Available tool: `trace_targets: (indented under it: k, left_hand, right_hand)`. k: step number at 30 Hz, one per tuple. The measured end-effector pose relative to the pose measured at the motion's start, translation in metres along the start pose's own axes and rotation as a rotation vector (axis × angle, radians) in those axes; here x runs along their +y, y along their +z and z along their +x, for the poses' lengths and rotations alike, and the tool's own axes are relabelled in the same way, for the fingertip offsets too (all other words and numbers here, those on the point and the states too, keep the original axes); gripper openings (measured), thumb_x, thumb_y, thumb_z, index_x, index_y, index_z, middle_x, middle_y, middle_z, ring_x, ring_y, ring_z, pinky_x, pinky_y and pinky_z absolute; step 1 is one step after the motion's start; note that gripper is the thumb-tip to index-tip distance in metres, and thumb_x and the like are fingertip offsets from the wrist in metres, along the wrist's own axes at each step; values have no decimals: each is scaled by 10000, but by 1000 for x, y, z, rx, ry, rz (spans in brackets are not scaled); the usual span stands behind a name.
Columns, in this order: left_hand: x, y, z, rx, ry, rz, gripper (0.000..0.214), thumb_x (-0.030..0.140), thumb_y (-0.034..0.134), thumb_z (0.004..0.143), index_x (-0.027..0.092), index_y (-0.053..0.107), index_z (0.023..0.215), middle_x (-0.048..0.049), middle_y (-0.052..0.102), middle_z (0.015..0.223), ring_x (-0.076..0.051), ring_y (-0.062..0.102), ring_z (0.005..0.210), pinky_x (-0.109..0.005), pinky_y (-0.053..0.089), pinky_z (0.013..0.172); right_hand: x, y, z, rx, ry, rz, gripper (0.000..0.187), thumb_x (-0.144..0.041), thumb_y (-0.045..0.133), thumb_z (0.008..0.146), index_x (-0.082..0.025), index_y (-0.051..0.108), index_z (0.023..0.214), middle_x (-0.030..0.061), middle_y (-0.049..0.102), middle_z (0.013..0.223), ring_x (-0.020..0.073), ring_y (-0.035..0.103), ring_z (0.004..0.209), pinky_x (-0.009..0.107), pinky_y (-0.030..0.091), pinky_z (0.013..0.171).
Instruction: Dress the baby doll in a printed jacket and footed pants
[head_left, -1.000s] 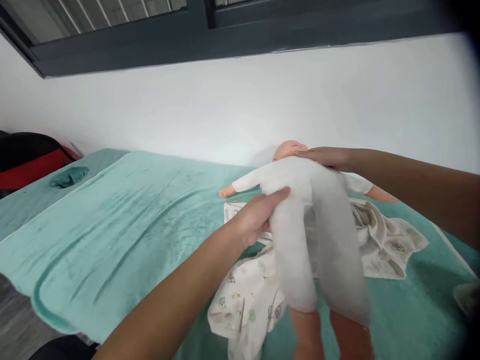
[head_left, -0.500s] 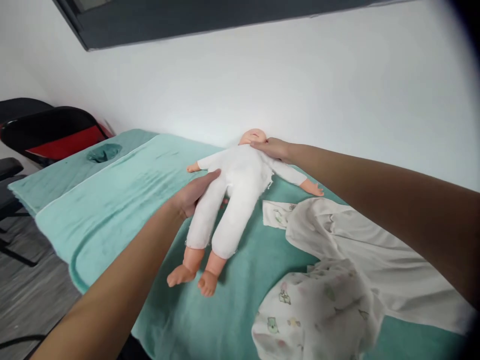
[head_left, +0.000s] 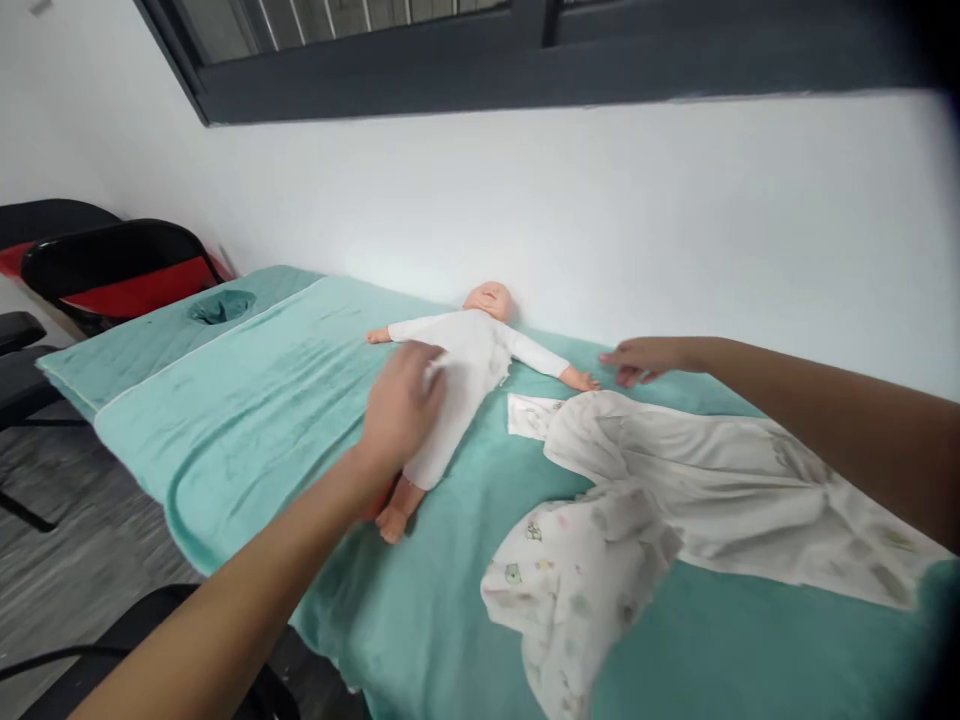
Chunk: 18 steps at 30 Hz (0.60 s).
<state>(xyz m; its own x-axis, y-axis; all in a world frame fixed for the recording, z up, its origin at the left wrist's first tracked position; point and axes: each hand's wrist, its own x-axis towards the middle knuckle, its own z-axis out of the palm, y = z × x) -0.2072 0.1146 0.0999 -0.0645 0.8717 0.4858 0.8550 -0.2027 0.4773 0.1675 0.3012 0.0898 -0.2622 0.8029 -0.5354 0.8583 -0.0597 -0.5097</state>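
A baby doll [head_left: 469, 350] with a white cloth body lies on its back on the green bed cover, arms spread and head toward the wall. My left hand [head_left: 405, 405] hovers over its hip and leg area, slightly blurred, fingers loosely curled with a gap to the thumb, holding nothing. It hides one leg. To the right of the doll's outstretched hand, my right hand [head_left: 645, 360] is in the air with fingers apart and nothing in them. Below that hand lie white baby clothes [head_left: 712, 480] with small printed animals, rumpled and spread out.
The green cover [head_left: 262, 400] drapes over a bed with a face hole [head_left: 221, 307] at its left end. Black and red chairs [head_left: 127, 265] stand at the far left. Behind the bed is a white wall [head_left: 675, 220] under a dark window frame [head_left: 450, 75].
My right hand has left the doll's head and neck and moved right. My left hand has let go of the doll's thigh and lifted. The camera view has tilted up a little.
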Motion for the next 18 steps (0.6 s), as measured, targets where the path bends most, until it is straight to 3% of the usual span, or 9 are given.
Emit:
trace_targets:
  k: [3,5,6,9,12,15,16,18]
  left_hand:
    - [62,20,-46,-356,192,-89,393,508,485,920,259,630,1187,-82,692,1108,-192,662,926,-291,533,796]
    - [90,44,-71,-476,275,-30,551,642,608,792,232,656,1157,-104,673,1123,-221,651,948,-301,532,811]
    - [99,55,-79,-490,300,13,586,682,633,746,225,676,1111,-101,668,1115,-231,640,976,-314,526,848]
    - [120,70,-88,-444,413,93,450,631,568,845,220,710,961,-79,673,1024,-251,611,1076,-401,483,962]
    - [149,53,-83,-429,537,96,262,444,572,909,222,709,933,-79,634,1217,-267,538,1210,-455,460,1004]
    - [184,29,-80,-343,647,109,161,303,579,905,221,698,976,-66,419,1518,-284,362,1399,-460,415,1071]
    - [195,24,-79,-309,694,133,156,263,565,905,225,689,991,-64,402,1531,-279,341,1418,-461,396,1091]
    - [213,19,-79,-266,789,217,194,186,525,904,232,665,1030,-87,524,1405,-258,443,1340,-458,383,1103]
  right_hand:
    - [49,-4,-46,-42,48,-269,510,-681,698,668,-184,610,739,134,726,884,283,687,823,363,523,693]
    - [66,0,-72,6,-30,-459,430,-604,706,642,-189,596,668,112,704,788,292,666,765,370,490,666]
    - [70,3,-84,41,-76,-517,380,-553,710,631,-190,603,663,107,702,792,298,659,771,373,478,674]
    - [67,15,-116,146,-179,-545,272,-429,672,673,-196,671,814,108,718,974,311,647,913,374,459,768]
    - [49,28,-158,251,-312,-502,296,-389,546,817,-237,684,1030,74,705,1126,283,624,1014,358,440,836]
    - [27,42,-214,286,-565,-330,301,-378,470,900,-268,711,1044,11,724,1088,231,639,977,315,440,834]
    - [21,45,-235,272,-624,-269,308,-384,465,912,-273,719,1043,-6,729,1068,218,644,956,301,441,826]
    - [12,51,-276,255,-678,-196,313,-405,472,919,-263,733,1018,-17,735,1000,200,643,890,283,441,771]
